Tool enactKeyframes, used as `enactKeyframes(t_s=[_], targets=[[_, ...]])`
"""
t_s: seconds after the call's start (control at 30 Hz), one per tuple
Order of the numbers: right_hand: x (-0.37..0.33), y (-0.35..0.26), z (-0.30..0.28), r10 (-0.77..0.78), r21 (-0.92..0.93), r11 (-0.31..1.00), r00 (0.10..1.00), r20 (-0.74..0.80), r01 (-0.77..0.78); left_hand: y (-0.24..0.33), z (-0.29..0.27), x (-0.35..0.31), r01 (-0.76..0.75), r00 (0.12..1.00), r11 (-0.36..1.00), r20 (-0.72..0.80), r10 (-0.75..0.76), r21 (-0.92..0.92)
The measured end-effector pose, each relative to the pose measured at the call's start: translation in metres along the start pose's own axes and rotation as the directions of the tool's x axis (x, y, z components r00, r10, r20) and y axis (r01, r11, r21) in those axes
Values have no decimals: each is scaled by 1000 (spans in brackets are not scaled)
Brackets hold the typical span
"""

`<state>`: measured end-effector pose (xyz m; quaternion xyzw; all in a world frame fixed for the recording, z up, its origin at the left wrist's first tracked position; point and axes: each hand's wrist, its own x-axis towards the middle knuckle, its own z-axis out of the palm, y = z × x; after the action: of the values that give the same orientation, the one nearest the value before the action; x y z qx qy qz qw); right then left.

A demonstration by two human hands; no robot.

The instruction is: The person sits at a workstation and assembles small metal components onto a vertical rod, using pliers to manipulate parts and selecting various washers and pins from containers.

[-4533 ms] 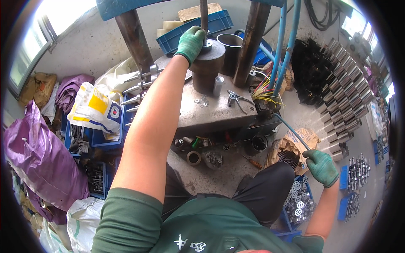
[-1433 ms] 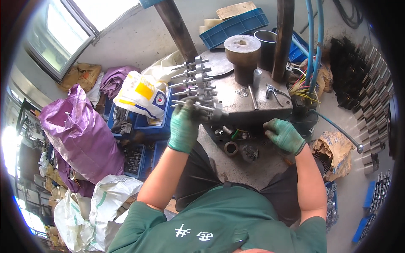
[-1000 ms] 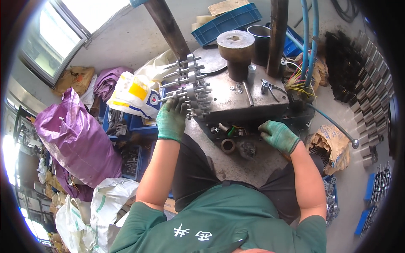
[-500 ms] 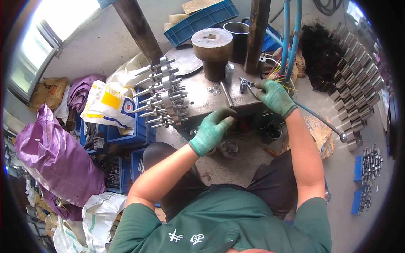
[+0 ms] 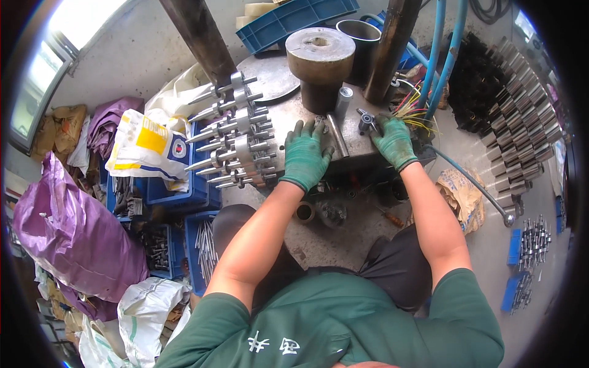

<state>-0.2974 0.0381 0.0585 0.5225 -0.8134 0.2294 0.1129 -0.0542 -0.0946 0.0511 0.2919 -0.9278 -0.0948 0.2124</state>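
Observation:
My left hand (image 5: 307, 154), in a green glove, lies over the front of the metal press table (image 5: 356, 147). Its fingers stretch forward, their tips at the small washers (image 5: 320, 121), which they partly cover. Just right of it a plain metal rod (image 5: 337, 136) lies pointing toward me. My right hand (image 5: 394, 142), gloved too, has its fingers closed around the near end of a short metal shaft with a ring on it (image 5: 366, 119). Behind the rod a small grey cylinder (image 5: 345, 97) stands upright.
Shafts with rings (image 5: 242, 135) are stacked at the table's left side. A thick round steel block (image 5: 320, 52) stands behind, between two dark columns (image 5: 388, 49). Blue hoses (image 5: 443, 55) and a ball-ended lever (image 5: 475, 184) are at right. Blue bins (image 5: 178, 193) and a purple sack (image 5: 80, 227) sit left.
My left hand has moved forward from the table's front edge onto its top, fingers now straightened over the washers. The right hand stays near the ringed shaft, which has turned slightly.

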Motion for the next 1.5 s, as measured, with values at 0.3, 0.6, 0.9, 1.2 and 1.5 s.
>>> enactKeyframes(t_s=[0.3, 0.6, 0.9, 1.2, 1.5], targets=[[8, -5, -3, 102, 116, 988, 995, -7, -100, 4, -3, -13, -74, 993, 996, 99, 68, 52], [9, 18, -20, 478, 772, 523, 874, 85, -361, -3, -9, -41, -79, 996, 997, 41, 78, 20], [-26, 15, -79, 161, 601, -787, 897, 412, -135, -11, -4, -53, -160, 987, 986, -7, 161, 49], [-34, -5, -92, 176, 545, -826, 854, 490, -143, -17, 2, -50, -168, 979, 986, -113, 169, 13], [-41, 3, -87, 119, 519, -834, 860, 496, -184, -19, 3, -50, -317, 914, 948, -260, 312, 21]])
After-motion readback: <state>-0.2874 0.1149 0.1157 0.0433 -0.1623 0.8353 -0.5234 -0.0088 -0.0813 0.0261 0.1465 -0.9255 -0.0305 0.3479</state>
